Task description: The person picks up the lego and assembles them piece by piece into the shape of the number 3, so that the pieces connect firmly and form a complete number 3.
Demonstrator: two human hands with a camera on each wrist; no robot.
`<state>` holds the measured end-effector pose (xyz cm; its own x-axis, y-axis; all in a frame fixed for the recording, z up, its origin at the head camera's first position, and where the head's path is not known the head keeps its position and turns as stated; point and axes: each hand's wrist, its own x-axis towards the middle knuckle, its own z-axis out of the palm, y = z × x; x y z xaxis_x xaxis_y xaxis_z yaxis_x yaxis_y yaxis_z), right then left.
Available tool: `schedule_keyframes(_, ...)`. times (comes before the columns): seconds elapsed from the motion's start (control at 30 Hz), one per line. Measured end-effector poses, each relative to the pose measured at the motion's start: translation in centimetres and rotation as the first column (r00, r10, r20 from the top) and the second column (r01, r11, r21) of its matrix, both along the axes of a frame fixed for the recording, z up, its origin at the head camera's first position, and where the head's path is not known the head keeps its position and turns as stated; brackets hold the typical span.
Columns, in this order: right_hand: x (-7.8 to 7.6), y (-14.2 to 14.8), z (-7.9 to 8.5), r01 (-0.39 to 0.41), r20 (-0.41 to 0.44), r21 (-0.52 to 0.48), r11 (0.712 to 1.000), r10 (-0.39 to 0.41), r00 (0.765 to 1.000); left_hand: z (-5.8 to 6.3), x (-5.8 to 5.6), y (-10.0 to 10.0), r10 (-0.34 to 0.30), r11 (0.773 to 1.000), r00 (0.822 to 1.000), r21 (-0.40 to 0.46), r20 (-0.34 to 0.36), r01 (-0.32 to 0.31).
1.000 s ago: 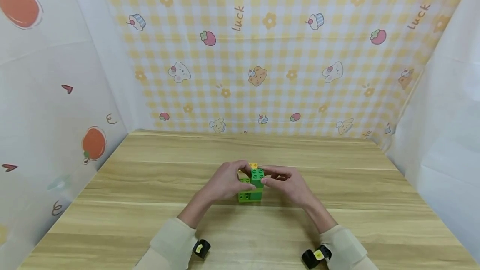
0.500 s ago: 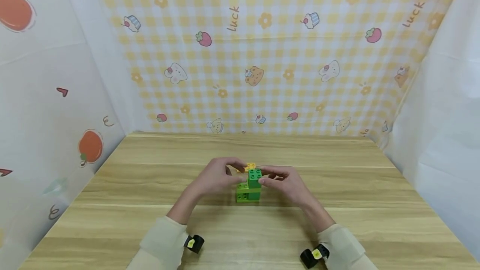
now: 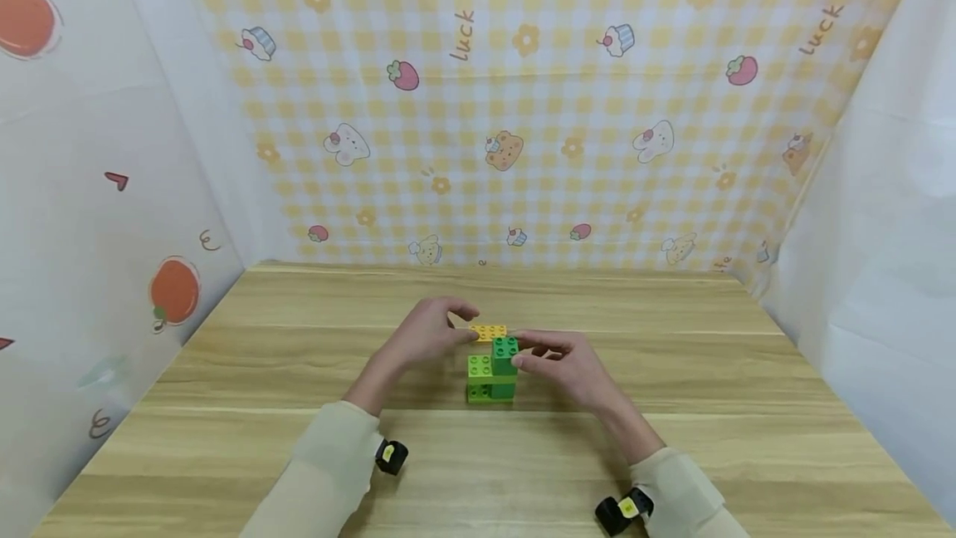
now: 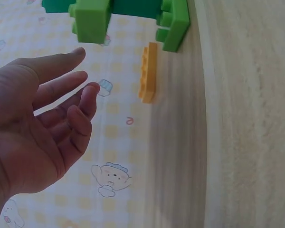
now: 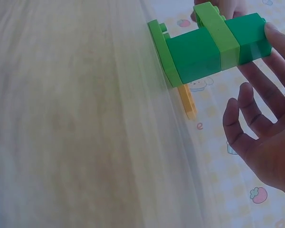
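Note:
A small stack of toy building blocks stands mid-table: a light green base block (image 5: 162, 54), a dark green block (image 5: 194, 54), a light green crosspiece (image 3: 480, 366) and a dark green top block (image 3: 504, 349). My right hand (image 3: 566, 364) pinches that top block between thumb and forefinger, its other fingers loosely bent below in the right wrist view. Behind the stack lies a flat yellow-orange block (image 3: 489, 331) with studs. My left hand (image 3: 426, 334) hovers just left of it, fingers relaxed and holding nothing; the left wrist view shows a gap between hand and block (image 4: 148, 73).
The wooden table (image 3: 642, 455) carries the stack. A yellow checked cloth (image 3: 523, 106) hangs along its back edge, with white cloth walls (image 3: 881, 214) at the sides. Black wrist cameras (image 3: 392, 457) sit on both cuffs.
My left hand has let go of the stack and moved left and away from me, towards the yellow-orange block, which is now uncovered. The right hand stays at the top block.

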<state>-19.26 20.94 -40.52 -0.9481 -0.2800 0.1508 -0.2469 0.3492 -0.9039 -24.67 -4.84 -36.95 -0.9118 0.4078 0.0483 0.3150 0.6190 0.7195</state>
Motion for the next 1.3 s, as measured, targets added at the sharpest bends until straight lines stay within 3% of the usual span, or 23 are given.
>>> schedule_keyframes(0.2,0.1,0.0,0.1,-0.001,0.006,0.002,1.0,0.001,1.0,-1.3,-1.6,0.4,-0.02,0.995,0.999,-0.094,-0.027,0.017)
schedule_keyframes(0.43,0.1,0.1,0.1,0.001,0.012,0.024,1.0,-0.001,1.0,-2.5,-2.8,0.9,-0.006,0.988,0.999,-0.155,0.04,0.013)
schedule_keyframes(0.87,0.0,0.0,0.0,-0.002,-0.013,0.017,1.0,0.003,1.0,-3.4,-3.7,1.6,0.003,0.991,0.998,-0.132,0.055,0.004)
schedule_keyframes(1.3,0.2,-0.1,0.3,-0.001,-0.01,0.021,1.0,0.001,1.0,-3.7,-4.0,2.1,0.015,0.984,1.0,-0.18,0.025,-0.011)
